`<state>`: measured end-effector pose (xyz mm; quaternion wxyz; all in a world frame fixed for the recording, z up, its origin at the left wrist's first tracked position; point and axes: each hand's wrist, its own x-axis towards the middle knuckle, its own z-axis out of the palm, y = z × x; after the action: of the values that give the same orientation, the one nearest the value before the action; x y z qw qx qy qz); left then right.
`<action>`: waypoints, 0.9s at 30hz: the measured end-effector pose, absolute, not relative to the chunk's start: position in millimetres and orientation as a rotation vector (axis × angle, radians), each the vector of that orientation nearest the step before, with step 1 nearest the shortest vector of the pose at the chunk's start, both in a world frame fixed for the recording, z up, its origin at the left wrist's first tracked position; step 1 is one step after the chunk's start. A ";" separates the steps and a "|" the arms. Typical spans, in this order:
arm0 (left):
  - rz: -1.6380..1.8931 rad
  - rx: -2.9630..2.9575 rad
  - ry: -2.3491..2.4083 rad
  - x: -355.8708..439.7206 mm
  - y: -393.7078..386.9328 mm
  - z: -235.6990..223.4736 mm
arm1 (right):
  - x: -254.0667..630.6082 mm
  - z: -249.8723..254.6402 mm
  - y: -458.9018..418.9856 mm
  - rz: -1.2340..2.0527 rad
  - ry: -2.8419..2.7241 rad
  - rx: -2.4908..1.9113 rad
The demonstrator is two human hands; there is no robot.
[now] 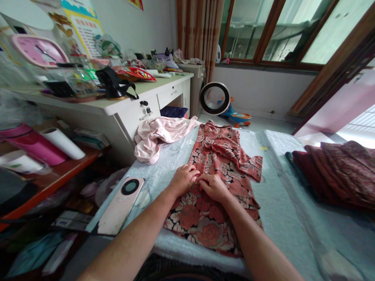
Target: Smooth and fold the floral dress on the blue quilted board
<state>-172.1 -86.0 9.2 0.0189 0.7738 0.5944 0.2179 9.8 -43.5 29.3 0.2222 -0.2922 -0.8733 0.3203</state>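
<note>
A red floral shirt [211,230] lies spread on the pale blue cloth covering [281,218], one short sleeve pointing to the right. My left hand [184,180] rests at the shirt's left edge, its fingers curled into the fabric. Close beside it, my right hand [215,188] has its fingers bent and pressed together on the same fabric, around the shirt's middle. Creases run through the cloth above both hands. The fingertips are partly hidden. Beyond my left hand lies a crumpled pale pink garment [156,136].
A phone [121,205] lies left of my left forearm. Folded dark red clothes [331,171] are stacked at the right. A white desk [117,105] with a pink clock [41,50] stands at the left, above a cluttered shelf [93,156]. A washing machine's round door [215,98] hangs open behind.
</note>
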 end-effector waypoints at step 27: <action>0.672 2.398 1.837 -175.4 -83.4 6.8 | 13.1 30.1 -38.6 1.049 -2.325 -0.849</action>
<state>-175.4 -83.4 6.8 0.0236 0.7748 0.5933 0.2172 13.1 -38.6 30.1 0.2246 -0.3076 -0.8428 0.3804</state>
